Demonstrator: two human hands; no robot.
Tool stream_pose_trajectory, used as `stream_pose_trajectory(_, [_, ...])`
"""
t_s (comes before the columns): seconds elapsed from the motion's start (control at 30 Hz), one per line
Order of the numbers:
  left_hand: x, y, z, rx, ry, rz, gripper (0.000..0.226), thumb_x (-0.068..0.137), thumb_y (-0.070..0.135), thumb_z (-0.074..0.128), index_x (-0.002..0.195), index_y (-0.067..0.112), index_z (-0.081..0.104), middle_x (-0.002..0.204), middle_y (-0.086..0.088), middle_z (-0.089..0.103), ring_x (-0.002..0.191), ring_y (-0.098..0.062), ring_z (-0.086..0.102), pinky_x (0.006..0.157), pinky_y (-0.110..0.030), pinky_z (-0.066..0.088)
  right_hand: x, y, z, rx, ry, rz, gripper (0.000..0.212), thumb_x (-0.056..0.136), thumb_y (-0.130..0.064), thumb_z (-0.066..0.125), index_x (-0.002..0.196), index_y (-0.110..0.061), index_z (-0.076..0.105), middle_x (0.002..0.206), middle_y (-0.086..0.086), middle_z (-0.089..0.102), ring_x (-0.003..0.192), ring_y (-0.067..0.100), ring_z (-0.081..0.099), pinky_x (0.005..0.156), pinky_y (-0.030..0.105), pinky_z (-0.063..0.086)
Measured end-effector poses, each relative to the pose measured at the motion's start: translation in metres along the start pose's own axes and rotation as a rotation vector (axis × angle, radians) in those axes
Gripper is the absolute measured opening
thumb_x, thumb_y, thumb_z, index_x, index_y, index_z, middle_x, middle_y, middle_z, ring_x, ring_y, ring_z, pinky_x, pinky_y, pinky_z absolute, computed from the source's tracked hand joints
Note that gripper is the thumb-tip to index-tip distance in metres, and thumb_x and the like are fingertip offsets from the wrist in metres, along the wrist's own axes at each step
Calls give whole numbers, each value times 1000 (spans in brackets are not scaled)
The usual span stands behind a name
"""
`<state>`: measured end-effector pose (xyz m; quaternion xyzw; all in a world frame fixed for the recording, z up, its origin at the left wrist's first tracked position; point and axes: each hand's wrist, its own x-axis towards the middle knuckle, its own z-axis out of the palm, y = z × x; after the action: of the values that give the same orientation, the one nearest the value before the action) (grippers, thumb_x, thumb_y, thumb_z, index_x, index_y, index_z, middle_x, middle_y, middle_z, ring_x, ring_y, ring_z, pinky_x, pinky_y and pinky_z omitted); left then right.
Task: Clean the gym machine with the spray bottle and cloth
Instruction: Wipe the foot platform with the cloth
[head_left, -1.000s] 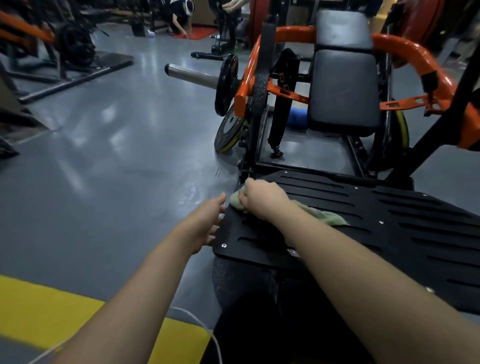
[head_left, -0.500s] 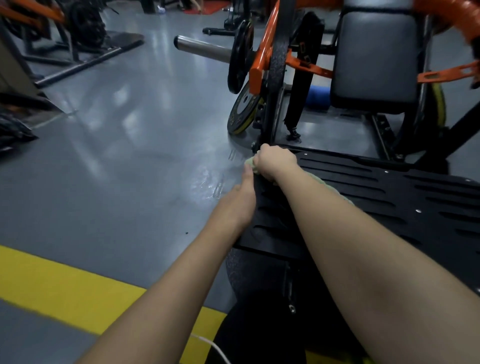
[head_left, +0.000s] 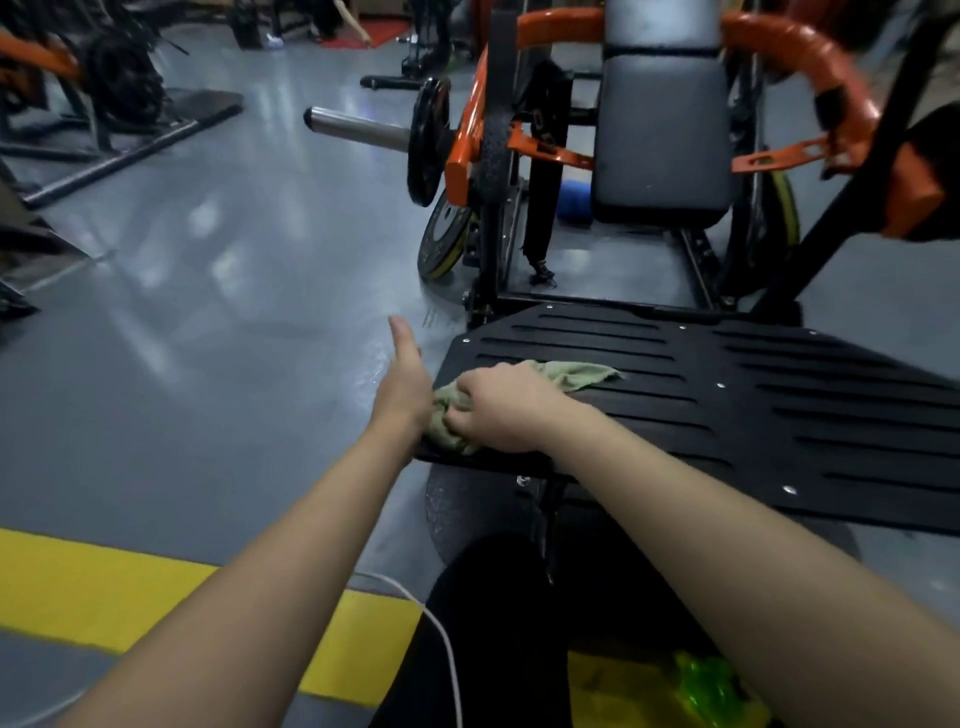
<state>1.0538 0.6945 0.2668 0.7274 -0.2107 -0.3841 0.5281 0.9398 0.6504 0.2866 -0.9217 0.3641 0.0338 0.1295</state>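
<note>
step: wiping, as i judge it from the pose. the right hand (head_left: 498, 410) bears the cloth (head_left: 571, 375) down on the near left corner of the gym machine's black slotted footplate (head_left: 779, 415).
right hand: fingers curled round a bunched part of the cloth, with the loose end trailing away over the slots.
left hand (head_left: 402, 384): just beside the plate's left edge and touching the cloth, thumb straight and pointing ahead. i cannot tell whether its fingers hook the edge or lie flat.
cloth: pale green, lying on the plate and partly over the corner's rim.
next move: probably a sweep rightward across the rest of the plate. that calls for steady downward pressure and enough cloth spread out to reach into the slots.
spray bottle: not plainly seen. 1 blurred bright green shape (head_left: 711, 686) at the bottom edge may be it.
hidden: the left fingers are behind the cloth, and the plate's right end is cut off by the frame.
</note>
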Motion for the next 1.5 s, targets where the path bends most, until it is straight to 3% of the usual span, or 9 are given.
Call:
stream_pose_trajectory(0.1, [0,14,8,296,59,174,61,110,46,11,159,18,34,160,-16,37,145,-36,34,120,-51,24,-25,8,-1,2,18,-19,28,93,-47,52,99,-21,58,115,10,68,106,33,62,78,37,43])
stream_pose_trajectory(0.2, [4,24,31,475,86,267,61,108,49,12,151,19,44,153,-18,44,139,-37,40,114,-50,28,-45,32,-3,-27,62,57,36,92,-48,54,112,-18,60,121,7,65,109,32,62,76,36,41])
stream_pose_trajectory(0.37, [-20,18,102,677,-29,472,46,101,60,28,90,26,56,109,-9,61,104,-34,57,96,-55,47,-86,121,-14,-75,127,410,35,94,-48,54,115,-19,55,122,8,64,111,35,62,76,37,38])
stream_pose_trajectory(0.53, [-58,8,191,826,-321,604,32,104,43,46,116,19,62,123,-3,58,112,-26,57,100,-47,47,-156,228,-16,-101,206,817,40,96,-45,51,121,-15,53,125,12,63,112,38,61,75,38,38])
stream_pose_trajectory(0.7, [-84,5,274,920,-530,640,34,105,33,40,129,17,57,134,-4,57,119,-27,55,103,-46,46,-209,284,-14,-8,319,1110,44,98,-46,47,126,-12,51,132,15,56,117,41,58,79,41,37])
stream_pose_trajectory(0.87, [-79,-19,303,1122,-505,703,44,109,29,26,147,15,44,157,-3,39,150,-22,26,125,-48,14,-203,283,-3,5,420,1084,43,97,-45,47,123,-12,54,126,14,57,113,40,60,83,41,44])
stream_pose_trajectory(1.2, [-75,-21,307,1145,-496,705,50,110,27,23,159,17,28,168,-8,21,156,-23,13,127,-47,10,-192,268,-13,-53,277,1034,50,98,-48,40,133,-14,52,129,11,60,116,34,60,75,37,35])
stream_pose_trajectory(1.3, [-72,-18,305,995,-464,607,59,109,26,24,165,20,5,170,-13,13,157,-27,8,127,-45,9,-179,241,-13,-87,211,866,42,101,-43,40,125,-13,59,122,10,66,111,30,63,74,33,35])
stream_pose_trajectory(1.5, [-70,-2,282,459,-437,420,55,111,45,23,162,26,26,167,1,29,153,-19,26,119,-30,20,-173,196,-11,43,225,797,41,97,-50,46,117,-19,64,117,8,69,106,30,66,72,35,38])
